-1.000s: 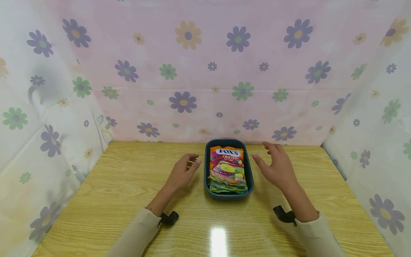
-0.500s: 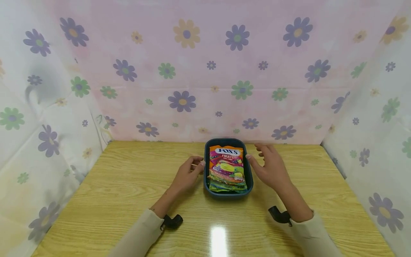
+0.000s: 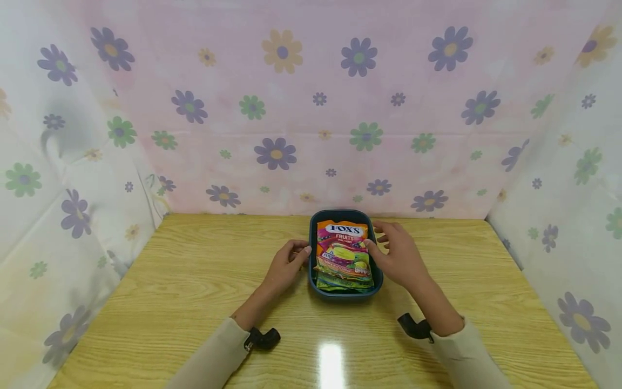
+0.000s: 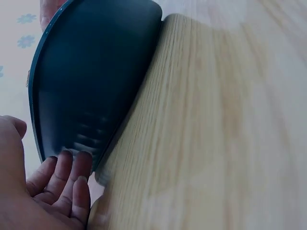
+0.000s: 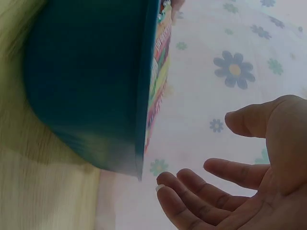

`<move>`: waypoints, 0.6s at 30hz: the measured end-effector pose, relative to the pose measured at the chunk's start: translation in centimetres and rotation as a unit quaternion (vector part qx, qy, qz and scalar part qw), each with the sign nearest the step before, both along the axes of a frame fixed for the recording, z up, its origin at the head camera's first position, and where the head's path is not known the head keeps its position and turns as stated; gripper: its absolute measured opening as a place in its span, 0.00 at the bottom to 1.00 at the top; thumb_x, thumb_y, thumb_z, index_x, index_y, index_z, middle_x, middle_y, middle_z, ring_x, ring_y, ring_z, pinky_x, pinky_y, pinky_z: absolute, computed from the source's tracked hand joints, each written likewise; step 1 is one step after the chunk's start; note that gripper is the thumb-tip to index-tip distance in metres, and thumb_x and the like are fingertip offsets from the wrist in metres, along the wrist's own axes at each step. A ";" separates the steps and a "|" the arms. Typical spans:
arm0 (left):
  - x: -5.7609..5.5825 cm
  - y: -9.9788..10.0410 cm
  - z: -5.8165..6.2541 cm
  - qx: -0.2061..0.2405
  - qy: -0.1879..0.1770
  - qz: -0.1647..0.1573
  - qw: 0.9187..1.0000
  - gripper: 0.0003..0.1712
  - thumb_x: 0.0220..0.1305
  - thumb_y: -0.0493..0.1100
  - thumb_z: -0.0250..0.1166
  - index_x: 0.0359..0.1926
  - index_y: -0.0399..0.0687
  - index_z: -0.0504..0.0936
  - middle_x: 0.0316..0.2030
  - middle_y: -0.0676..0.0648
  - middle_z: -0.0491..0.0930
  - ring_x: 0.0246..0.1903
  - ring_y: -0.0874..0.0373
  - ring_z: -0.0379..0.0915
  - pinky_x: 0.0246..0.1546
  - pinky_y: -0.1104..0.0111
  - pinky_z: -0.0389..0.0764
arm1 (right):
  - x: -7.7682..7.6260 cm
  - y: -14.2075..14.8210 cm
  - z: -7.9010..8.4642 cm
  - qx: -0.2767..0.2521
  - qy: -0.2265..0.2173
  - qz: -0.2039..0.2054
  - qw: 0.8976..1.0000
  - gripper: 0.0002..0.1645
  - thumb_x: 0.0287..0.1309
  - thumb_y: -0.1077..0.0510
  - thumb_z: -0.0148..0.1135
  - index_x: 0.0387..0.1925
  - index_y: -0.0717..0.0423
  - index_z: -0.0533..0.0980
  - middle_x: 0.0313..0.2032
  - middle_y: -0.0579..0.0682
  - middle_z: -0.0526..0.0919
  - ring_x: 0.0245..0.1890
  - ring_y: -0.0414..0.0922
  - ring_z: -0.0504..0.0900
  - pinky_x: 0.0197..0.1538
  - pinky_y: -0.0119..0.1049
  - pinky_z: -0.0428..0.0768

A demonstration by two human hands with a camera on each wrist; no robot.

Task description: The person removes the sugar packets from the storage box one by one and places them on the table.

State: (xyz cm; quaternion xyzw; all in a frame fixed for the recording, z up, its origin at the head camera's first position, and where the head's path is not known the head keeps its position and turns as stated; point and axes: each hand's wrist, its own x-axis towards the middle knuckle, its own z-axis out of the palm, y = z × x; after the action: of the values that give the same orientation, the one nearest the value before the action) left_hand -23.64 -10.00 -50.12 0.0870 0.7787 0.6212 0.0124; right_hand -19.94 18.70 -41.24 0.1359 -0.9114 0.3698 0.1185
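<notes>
A dark teal rectangular tub (image 3: 346, 295) stands on the table near the back wall. In it lies a FOX'S fruits candy bag (image 3: 342, 243), orange and purple, over another packet with a green edge (image 3: 340, 283). My left hand (image 3: 285, 266) is at the tub's left side; in the left wrist view, loosely bent fingers (image 4: 62, 175) meet the outer wall, thumb up by the rim. On the other side, my right hand (image 3: 399, 256) has its thumb over the right rim. The right wrist view shows those fingers relaxed and apart from the tub (image 5: 91, 81).
The wood-grain table (image 3: 194, 281) extends left, right and in front of the tub. A flower-print cloth (image 3: 316, 119) hangs close behind it and along both sides. Black wrist mounts (image 3: 264, 339) sit under both cuffs.
Both hands have moved inward to the tub, the left rightward to its wall, the right leftward until its thumb is over the rim. The tub and bags have stayed in place.
</notes>
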 end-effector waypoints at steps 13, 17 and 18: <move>0.1 0.5 -0.7 -0.018 0.018 0.008 1.000 0.20 0.79 0.51 0.63 0.62 0.43 0.80 0.50 0.44 0.83 0.42 0.56 0.77 0.45 0.69 0.77 | -0.2 -1.7 0.0 -0.017 -0.010 0.015 1.000 0.28 0.71 0.58 0.69 0.66 0.69 0.76 0.56 0.67 0.81 0.44 0.57 0.88 0.48 0.54 0.87; 0.1 0.5 -0.8 -0.019 0.024 0.013 0.999 0.19 0.79 0.51 0.64 0.61 0.44 0.81 0.49 0.44 0.83 0.42 0.56 0.77 0.45 0.69 0.77 | -0.2 -2.0 0.2 -0.002 -0.029 0.002 1.000 0.29 0.71 0.58 0.67 0.66 0.70 0.75 0.55 0.67 0.81 0.43 0.56 0.88 0.46 0.51 0.88; 0.2 0.5 -0.8 -0.019 0.027 0.016 0.999 0.19 0.79 0.50 0.64 0.61 0.44 0.81 0.49 0.44 0.83 0.42 0.56 0.78 0.45 0.69 0.77 | -0.3 -2.0 0.2 0.001 -0.034 0.000 0.999 0.29 0.71 0.58 0.67 0.67 0.70 0.75 0.55 0.67 0.81 0.43 0.55 0.88 0.46 0.51 0.88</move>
State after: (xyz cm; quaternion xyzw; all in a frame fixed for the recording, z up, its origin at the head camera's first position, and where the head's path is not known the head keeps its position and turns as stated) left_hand -23.48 -9.47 -50.93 0.0911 0.7915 0.6041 -0.0169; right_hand -20.19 16.66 -41.04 0.1235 -0.9152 0.3735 0.0876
